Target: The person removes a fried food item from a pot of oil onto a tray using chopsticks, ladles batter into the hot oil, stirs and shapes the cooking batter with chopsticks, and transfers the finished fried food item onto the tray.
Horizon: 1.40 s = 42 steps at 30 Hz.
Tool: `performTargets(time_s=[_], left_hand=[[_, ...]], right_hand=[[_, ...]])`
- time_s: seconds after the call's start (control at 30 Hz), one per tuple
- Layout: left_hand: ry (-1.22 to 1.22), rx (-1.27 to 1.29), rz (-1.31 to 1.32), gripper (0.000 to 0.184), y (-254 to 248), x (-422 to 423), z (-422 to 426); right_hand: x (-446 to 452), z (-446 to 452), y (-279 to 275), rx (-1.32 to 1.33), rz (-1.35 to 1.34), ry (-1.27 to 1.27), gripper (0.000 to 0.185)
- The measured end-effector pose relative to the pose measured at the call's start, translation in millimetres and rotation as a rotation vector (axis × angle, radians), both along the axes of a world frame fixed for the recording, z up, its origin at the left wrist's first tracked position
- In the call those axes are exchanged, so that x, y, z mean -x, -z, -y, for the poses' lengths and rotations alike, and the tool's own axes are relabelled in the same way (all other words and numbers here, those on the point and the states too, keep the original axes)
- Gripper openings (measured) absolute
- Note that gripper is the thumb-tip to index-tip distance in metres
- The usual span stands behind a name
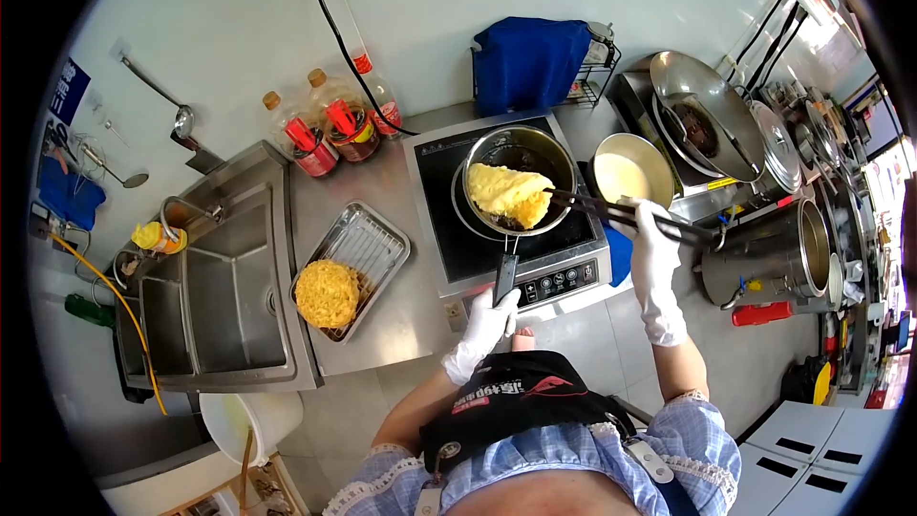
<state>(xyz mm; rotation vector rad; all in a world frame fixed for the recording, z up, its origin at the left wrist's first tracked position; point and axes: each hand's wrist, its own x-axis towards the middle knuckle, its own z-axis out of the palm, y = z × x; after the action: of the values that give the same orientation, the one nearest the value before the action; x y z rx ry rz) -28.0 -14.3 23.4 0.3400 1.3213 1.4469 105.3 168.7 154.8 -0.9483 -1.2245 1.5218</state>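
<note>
My left hand, in a white glove, is wrapped round the black handle of a steel pot on the induction cooker. Dark liquid shows inside the pot. In my right hand, also gloved, are long dark chopsticks. Their tips touch a yellow, folded piece of food over the pot's opening. Just right of the pot stands a pot of pale yellow batter. A round golden fried cake rests on the rack of a metal tray to the left.
A double sink is at the left. Bottles stand by the wall. Behind the cooker is a rack with a blue cloth. A wok and a large steel pot are at the right. A white bucket stands lower left.
</note>
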Motion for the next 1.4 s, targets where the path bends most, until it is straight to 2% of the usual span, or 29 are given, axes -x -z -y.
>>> performTargets(time_s=[0.13, 0.27, 0.3, 0.37, 0.5, 0.67, 0.73, 0.8, 0.9, 0.93, 1.0, 1.13, 1.33, 1.37, 1.4], left_hand=[[0.025, 0.095, 0.002, 0.015, -17, 4, -5], [0.017, 0.094, 0.028, 0.016, -31, 7, -11], [0.016, 0.086, 0.048, 0.016, -33, 7, -12], [0.015, 0.076, 0.067, 0.016, -33, 7, -13], [0.013, 0.077, 0.068, 0.017, -31, 8, -13], [0.016, 0.079, 0.085, 0.017, -38, 9, -13], [0.015, 0.090, 0.084, 0.019, -40, 9, -13], [0.014, 0.077, 0.093, 0.019, -35, 9, -13], [-0.014, 0.042, 0.092, 0.017, -31, 9, -11], [-0.036, 0.022, 0.083, 0.017, -30, 9, -10], [-0.028, 0.016, 0.071, 0.019, -27, 13, -4], [-0.125, -0.019, -0.054, 0.023, -16, 15, 5], [-0.190, 0.080, 0.027, 0.023, -29, 19, 22], [-0.168, 0.072, 0.001, 0.029, -25, 20, 25], [-0.144, 0.064, -0.024, 0.034, -23, 21, 27]], right_hand=[[-5, -50, 51, 0.274, -0.210, 0.042, 0.023], [-8, -68, 50, 0.118, -0.073, -0.015, 0.036], [-7, -72, 50, 0.047, -0.003, -0.019, 0.034], [2, -66, 21, -0.071, 0.075, -0.030, 0.032], [4, -69, -10, -0.127, 0.131, -0.111, 0.028], [1, -64, -76, -0.242, 0.342, -0.119, 0.027], [-4, -67, -94, -0.280, 0.343, -0.204, 0.022], [-8, -65, -118, -0.375, 0.442, -0.231, 0.026], [-16, -58, -141, -0.326, 0.436, -0.193, 0.024], [-19, -56, -143, -0.347, 0.480, -0.139, 0.027], [-21, -54, -139, -0.371, 0.360, -0.137, 0.029], [-24, -54, -122, -0.431, 0.324, -0.104, 0.025], [-31, -41, -102, -0.389, 0.382, -0.078, 0.025], [-32, -42, -99, -0.494, 0.420, -0.090, 0.025], [-31, -38, -101, -0.460, 0.395, -0.096, 0.025]])
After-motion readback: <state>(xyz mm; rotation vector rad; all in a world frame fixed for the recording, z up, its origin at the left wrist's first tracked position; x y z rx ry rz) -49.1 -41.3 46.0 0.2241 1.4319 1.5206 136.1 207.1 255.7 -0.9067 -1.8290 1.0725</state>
